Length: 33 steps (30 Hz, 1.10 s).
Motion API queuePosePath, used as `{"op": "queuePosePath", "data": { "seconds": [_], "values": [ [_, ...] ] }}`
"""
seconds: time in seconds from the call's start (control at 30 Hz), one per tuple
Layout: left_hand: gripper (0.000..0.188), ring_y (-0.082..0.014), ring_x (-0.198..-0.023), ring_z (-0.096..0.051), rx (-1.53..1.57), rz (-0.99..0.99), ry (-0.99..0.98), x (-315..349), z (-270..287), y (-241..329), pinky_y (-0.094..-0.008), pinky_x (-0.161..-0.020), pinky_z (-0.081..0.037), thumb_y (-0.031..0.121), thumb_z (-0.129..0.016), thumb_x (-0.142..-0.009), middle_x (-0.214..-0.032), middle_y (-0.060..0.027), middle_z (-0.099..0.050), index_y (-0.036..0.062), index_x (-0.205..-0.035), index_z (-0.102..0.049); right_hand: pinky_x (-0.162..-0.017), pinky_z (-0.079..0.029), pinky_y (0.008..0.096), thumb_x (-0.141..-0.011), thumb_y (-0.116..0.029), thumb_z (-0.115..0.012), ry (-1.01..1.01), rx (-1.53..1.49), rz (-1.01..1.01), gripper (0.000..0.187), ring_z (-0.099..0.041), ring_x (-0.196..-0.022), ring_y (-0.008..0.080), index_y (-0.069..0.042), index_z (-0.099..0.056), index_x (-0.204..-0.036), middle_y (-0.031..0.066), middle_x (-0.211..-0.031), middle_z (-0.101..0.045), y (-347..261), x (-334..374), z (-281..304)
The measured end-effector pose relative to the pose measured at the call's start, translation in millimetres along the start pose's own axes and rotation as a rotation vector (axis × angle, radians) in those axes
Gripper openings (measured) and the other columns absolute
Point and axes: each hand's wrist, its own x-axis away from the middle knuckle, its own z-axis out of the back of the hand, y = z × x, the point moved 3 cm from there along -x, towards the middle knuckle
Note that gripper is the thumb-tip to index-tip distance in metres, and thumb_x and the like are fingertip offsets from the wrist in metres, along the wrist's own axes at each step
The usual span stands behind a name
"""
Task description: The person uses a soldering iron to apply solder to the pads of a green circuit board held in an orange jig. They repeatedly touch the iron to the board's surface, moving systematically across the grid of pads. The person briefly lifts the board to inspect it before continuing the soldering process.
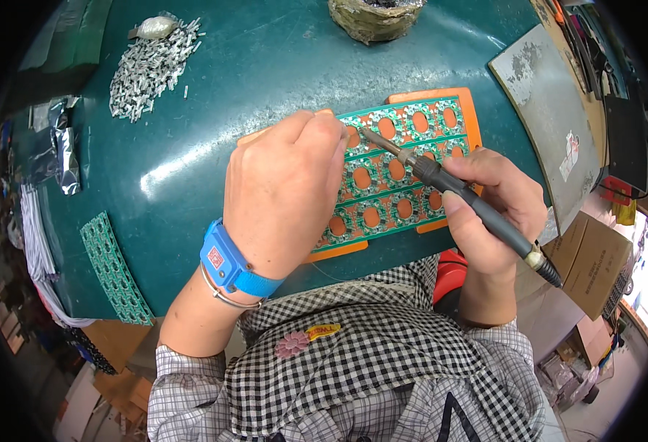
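A panel of green circuit boards (383, 194) with rows of round holes lies in an orange holder (470, 110) in front of me. My right hand (502, 210) grips a dark soldering iron (478, 209) like a pen. The iron slants up and left, its tip at the top row of boards near the left fingers; whether it touches is unclear. My left hand (283, 180), with a blue wrist strap (224, 258), covers the panel's left part. Its fingers are pinched together, and what they hold is hidden. A thin wire (326, 273) shows below the holder.
Small black-and-white parts (147, 77) are heaped at the far left of the green table. A wrapped bowl (374, 22) stands at the back. Another green board panel (115, 269) and white cables (38, 236) lie left. At right are a grey metal plate (548, 110) and a cardboard box (593, 261).
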Motion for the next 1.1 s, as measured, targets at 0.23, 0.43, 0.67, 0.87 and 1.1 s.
{"op": "queuePosePath", "data": {
  "seconds": [0.23, 0.43, 0.67, 0.87, 1.1],
  "values": [
    [0.006, -0.0268, -0.065, -0.069, -0.023, -0.032, 0.004, -2, -6, -2, -0.0344, -0.056, -0.053, 0.003, -0.074, -0.086, -0.081, -0.0109, -0.07, 0.0026, -0.091, -0.07, -0.053, -0.047, 0.0267, -0.068, -0.006, -0.074, -0.012, 0.023, 0.055, 0.027, -0.064, -0.058, 0.0167, 0.004, -0.072, -0.092, 0.0121, -0.072, -0.069, 0, -1, -1],
    [0.007, -0.0247, -0.063, -0.066, 0.062, -0.012, 0.017, 2, 6, 9, -0.0327, -0.057, -0.052, -0.001, -0.074, -0.086, -0.078, -0.009, -0.068, 0.0022, -0.088, -0.067, -0.055, -0.049, 0.0276, -0.069, -0.006, -0.075, -0.031, 0.025, 0.067, 0.027, -0.065, -0.059, 0.0177, 0.005, -0.072, -0.093, 0.0126, -0.073, -0.07, -3, -1, 2],
    [0.009, -0.0265, -0.066, -0.067, 0.087, -0.051, 0.045, -2, 3, 11, -0.0329, -0.06, -0.054, -0.001, -0.073, -0.086, -0.078, -0.0108, -0.068, 0.003, -0.091, -0.067, -0.054, -0.044, 0.0269, -0.07, -0.002, -0.071, 0.1, -0.129, 0.012, 0.029, -0.062, -0.06, 0.0174, 0.01, -0.07, -0.096, 0.0135, -0.077, -0.07, 8, 11, 23],
    [0.009, -0.0327, -0.072, -0.07, 0.001, 0.016, -0.053, -3, -9, 13, -0.0387, -0.064, -0.055, 0.004, -0.075, -0.085, -0.082, -0.0134, -0.071, 0.0036, -0.092, -0.069, -0.053, -0.044, 0.0269, -0.066, -0.002, -0.072, 0.031, -0.08, 0.015, 0.029, -0.062, -0.058, 0.0164, 0.008, -0.072, -0.093, 0.013, -0.074, -0.069, 10, 6, 18],
    [0.008, -0.031, -0.069, -0.069, -0.024, -0.002, -0.065, -2, -11, 13, -0.0383, -0.062, -0.054, 0.004, -0.075, -0.085, -0.081, -0.0122, -0.07, 0.0039, -0.091, -0.069, -0.054, -0.049, 0.0281, -0.066, -0.004, -0.072, -0.005, -0.039, 0.063, 0.026, -0.065, -0.057, 0.0196, 0.007, -0.071, -0.089, 0.0139, -0.072, -0.069, 8, 6, 16]
  ]
}}
